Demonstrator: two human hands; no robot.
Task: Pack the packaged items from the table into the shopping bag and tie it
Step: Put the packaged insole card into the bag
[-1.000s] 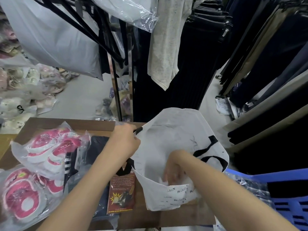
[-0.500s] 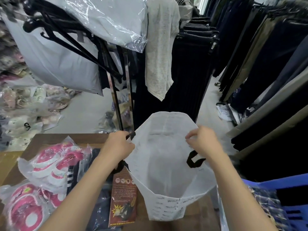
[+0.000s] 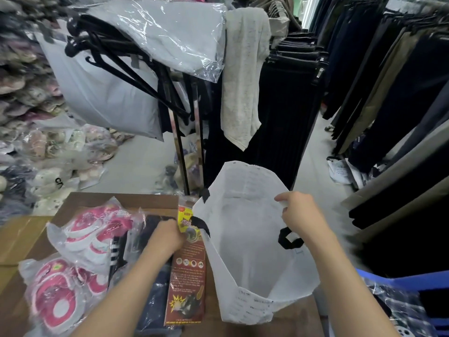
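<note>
Shopping bag (image 3: 255,239) stands open on the table (image 3: 116,200), its right rim pinched in the right hand (image 3: 300,216). Just left of that grip, the left hand (image 3: 167,235) closes on the red-and-yellow packet (image 3: 188,266) beside the bag's black handle (image 3: 201,223).

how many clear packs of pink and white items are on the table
2. One clear plastic pack of pink and white items lies at the table's far left; the other sits nearer the person, at the near left. More may be hidden beneath the dark packaged clothing.
</note>
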